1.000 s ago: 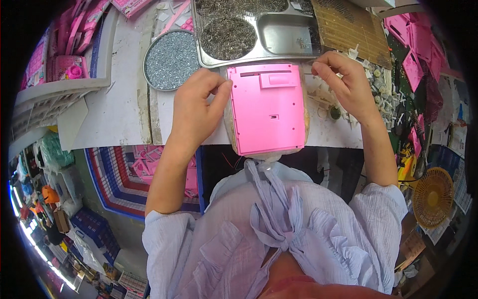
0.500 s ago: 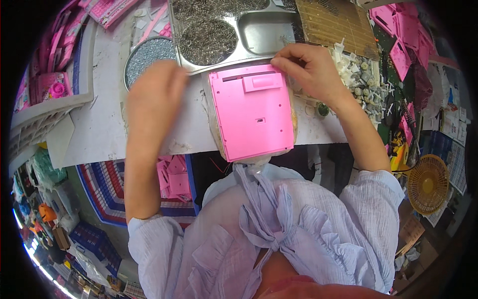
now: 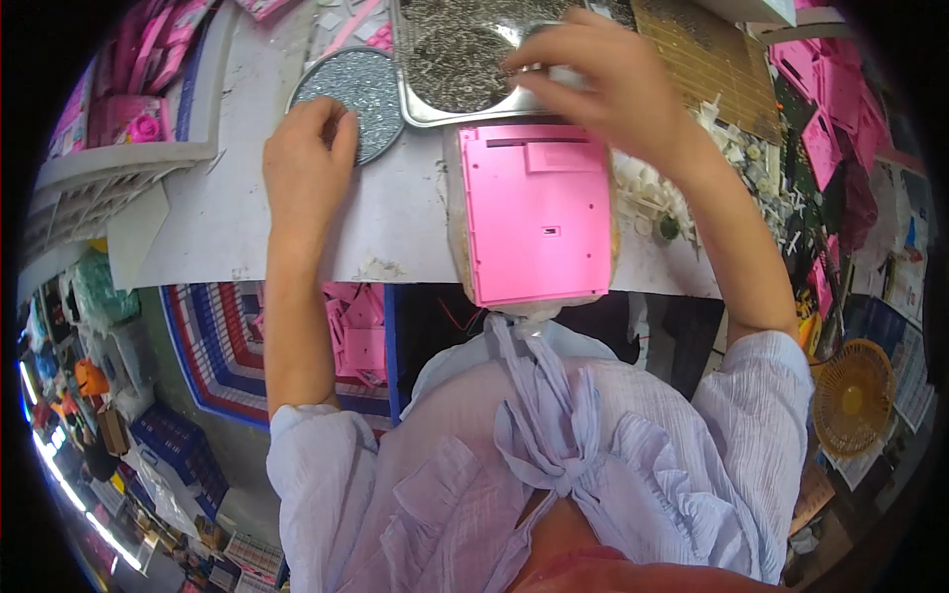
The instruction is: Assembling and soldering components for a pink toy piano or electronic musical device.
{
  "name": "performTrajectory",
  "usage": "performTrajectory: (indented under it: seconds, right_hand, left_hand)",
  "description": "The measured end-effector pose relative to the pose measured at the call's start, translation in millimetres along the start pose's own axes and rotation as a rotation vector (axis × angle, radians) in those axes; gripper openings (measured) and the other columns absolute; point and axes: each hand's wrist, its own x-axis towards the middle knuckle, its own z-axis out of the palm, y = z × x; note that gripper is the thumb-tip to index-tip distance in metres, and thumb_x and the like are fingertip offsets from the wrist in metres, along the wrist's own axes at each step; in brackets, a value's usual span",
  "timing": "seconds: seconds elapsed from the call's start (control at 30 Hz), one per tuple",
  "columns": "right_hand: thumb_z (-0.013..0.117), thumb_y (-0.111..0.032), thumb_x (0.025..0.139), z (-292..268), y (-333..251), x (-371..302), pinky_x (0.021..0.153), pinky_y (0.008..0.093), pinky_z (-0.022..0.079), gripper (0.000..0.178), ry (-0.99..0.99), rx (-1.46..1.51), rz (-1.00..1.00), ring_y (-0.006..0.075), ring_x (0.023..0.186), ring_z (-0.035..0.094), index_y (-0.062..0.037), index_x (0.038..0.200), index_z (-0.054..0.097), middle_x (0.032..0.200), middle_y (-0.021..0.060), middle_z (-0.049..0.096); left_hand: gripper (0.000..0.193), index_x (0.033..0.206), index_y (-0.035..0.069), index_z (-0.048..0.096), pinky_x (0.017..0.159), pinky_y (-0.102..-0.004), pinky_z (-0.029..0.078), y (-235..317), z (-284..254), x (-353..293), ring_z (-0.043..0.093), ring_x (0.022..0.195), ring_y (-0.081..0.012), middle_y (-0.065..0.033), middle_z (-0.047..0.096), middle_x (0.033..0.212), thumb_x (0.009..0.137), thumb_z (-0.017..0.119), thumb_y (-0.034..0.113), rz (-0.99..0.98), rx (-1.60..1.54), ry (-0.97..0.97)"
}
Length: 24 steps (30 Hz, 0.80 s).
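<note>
A pink plastic casing (image 3: 534, 212) lies on a padded support (image 3: 615, 232) at the table's near edge, in front of me. My left hand (image 3: 308, 153) is at the near left rim of a round dish (image 3: 371, 104) of small silvery metal parts, its fingers curled together. What they hold, if anything, is hidden. Above the near edge of a metal compartment tray (image 3: 430, 117), my right hand (image 3: 608, 89) has thumb and fingers pinched beside the small dark metal parts (image 3: 460, 64). Anything in that pinch is too small to name.
Cardboard (image 3: 707, 59) and a pile of small white plastic parts (image 3: 657, 193) are at the right. Pink pieces stand in a pale crate (image 3: 188, 148) at the left. Below the table is a blue-and-red basket (image 3: 222, 356) with pink parts; an orange-brown basket (image 3: 855, 395) stands far right.
My right hand has left the casing's top right corner and moved up over the tray. The left hand has settled at the dish's near left rim. The whole view has shifted slightly.
</note>
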Motion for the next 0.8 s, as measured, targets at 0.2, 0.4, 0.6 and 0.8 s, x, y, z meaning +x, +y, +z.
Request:
performTrajectory:
  seconds: [0.2, 0.4, 0.6, 0.8]
  right_hand:
    - [0.07, -0.014, 0.085, 109, -27, 101, 0.078, 0.0401, 0.053, 0.014, -0.411, -0.487, -0.234, 0.0241, 0.093, 0.066, -0.0064, 0.094, 0.078, 0.094, 0.0075, 0.076]
    - [0.067, -0.016, 0.084, 113, -29, 119, 0.079, 0.0439, 0.052, 0.014, -0.467, -0.41, -0.078, 0.0252, 0.1, 0.066, -0.009, 0.087, 0.078, 0.093, 0.0048, 0.076]
    - [0.065, -0.019, 0.089, 104, -26, 114, 0.082, 0.0463, 0.049, 0.019, -0.377, -0.492, -0.164, 0.027, 0.097, 0.067, -0.0121, 0.101, 0.077, 0.099, 0.0042, 0.076]
    - [0.071, -0.016, 0.084, 6, -22, 7, 0.08, 0.0403, 0.048, 0.013, 0.017, -0.207, -0.136, 0.0251, 0.089, 0.062, -0.0055, 0.089, 0.074, 0.091, 0.0086, 0.069]
  left_hand:
    - [0.012, 0.09, 0.0, 0.069, 0.066, -0.0352, 0.048, 13, -14, -24, 0.062, 0.072, -0.0259, -0.0127, 0.067, 0.082, 0.09, 0.07, 0.011, -0.074, -0.176, 0.071]
    - [0.005, 0.089, 0.002, 0.069, 0.065, -0.0326, 0.044, 50, -17, -69, 0.058, 0.072, -0.0212, -0.0093, 0.066, 0.082, 0.085, 0.072, 0.004, 0.006, -0.396, -0.006]
    - [0.009, 0.088, 0.009, 0.07, 0.075, -0.0369, 0.042, 101, 9, -72, 0.061, 0.077, -0.0239, -0.0041, 0.065, 0.084, 0.081, 0.077, 0.009, 0.335, -0.367, -0.105]
    - [0.01, 0.087, 0.011, 0.069, 0.074, -0.0381, 0.04, 123, 28, -63, 0.06, 0.08, -0.0227, -0.0023, 0.062, 0.084, 0.081, 0.077, 0.013, 0.518, -0.378, -0.174]
